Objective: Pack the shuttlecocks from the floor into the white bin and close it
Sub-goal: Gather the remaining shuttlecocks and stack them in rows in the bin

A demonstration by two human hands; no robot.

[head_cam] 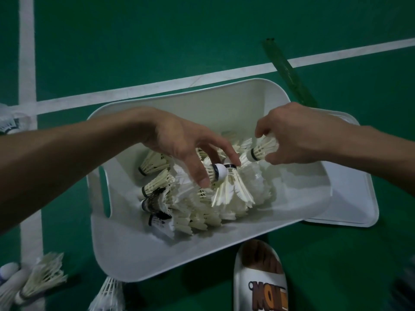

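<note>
**Over the bin, mid-load: many shuttlecocks packed, more on the floor, lid still off**

Over the open white bin [125, 243] we have both hands at work. Our left hand [179, 140] reaches down into the heap with its fingers spread and curled around a shuttlecock [219, 172] whose white cork points up at us; the fingertips touch its feathers and band, but we cannot tell whether this grip has closed on it or is just letting it go. Our right hand [298, 135] has a firm pinch on another shuttlecock [261, 150] by its feather skirt, cork pointing toward our left hand, held just above the pile.

Beneath both grips lies the packed pile [224, 205]: a good number of shuttlecocks, some lined up along the bin wall below our left wrist, the rest tumbled loosely in the middle. By our reckoning the bin is roughly half full by floor area, with clear room under our right forearm.

What is left, as we judge it: the loose shuttlecocks on the floor [40, 279] well behind and below our left arm, a few more at the frame edge [9, 122] beyond that elbow, and perhaps others out of sight. The lid [352, 198] lies flat on the green floor, under our right forearm and partly tucked beneath the bin's edge, so closing has not begun. A slipper [260, 279] sits near the bin's close corner.
</note>
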